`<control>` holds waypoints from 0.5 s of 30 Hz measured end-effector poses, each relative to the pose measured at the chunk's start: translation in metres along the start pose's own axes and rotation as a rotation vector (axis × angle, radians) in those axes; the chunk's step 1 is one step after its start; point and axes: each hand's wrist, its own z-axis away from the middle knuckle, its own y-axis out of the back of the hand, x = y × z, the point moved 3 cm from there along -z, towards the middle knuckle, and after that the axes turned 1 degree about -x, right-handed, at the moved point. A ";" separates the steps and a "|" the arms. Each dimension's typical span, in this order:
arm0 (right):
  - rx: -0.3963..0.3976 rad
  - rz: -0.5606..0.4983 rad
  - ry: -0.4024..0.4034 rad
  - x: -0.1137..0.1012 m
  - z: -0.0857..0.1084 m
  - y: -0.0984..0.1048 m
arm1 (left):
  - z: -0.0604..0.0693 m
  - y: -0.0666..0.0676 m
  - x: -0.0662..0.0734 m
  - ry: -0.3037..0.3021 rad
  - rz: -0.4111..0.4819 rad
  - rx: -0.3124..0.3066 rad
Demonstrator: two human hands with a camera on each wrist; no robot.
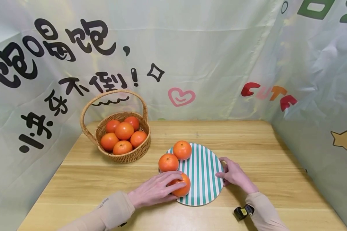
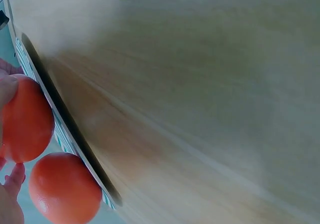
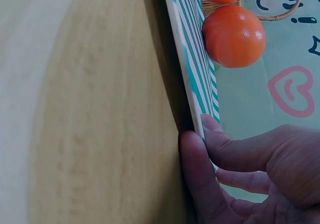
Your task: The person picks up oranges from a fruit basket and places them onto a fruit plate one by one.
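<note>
A round plate with green and white stripes lies on the table, bearing three orange fruits along its left side. My left hand curls its fingers round the nearest fruit, at the plate's front left; the left wrist view shows this fruit between the fingers. Behind it are a second fruit and a third. My right hand pinches the plate's right rim, thumb on top and fingers beneath, as the right wrist view shows at the plate edge.
A wicker basket with a tall handle stands at the back left of the wooden table, holding several orange fruits. Printed cloth hangs behind and at both sides. A black device is strapped at my right wrist.
</note>
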 end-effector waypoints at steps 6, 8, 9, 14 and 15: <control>0.001 0.003 -0.001 0.000 0.000 0.000 | 0.000 -0.001 0.000 0.011 0.014 0.001; 0.002 0.001 -0.002 0.000 0.000 0.000 | 0.000 -0.001 0.000 0.016 0.018 0.002; -0.001 0.005 0.005 0.000 0.000 0.000 | 0.000 -0.001 0.000 0.020 0.022 0.002; 0.006 0.007 0.003 0.000 -0.001 0.000 | -0.001 -0.002 -0.001 0.040 0.035 0.005; 0.005 0.010 0.004 0.000 -0.001 0.000 | -0.001 -0.003 -0.001 0.044 0.038 0.005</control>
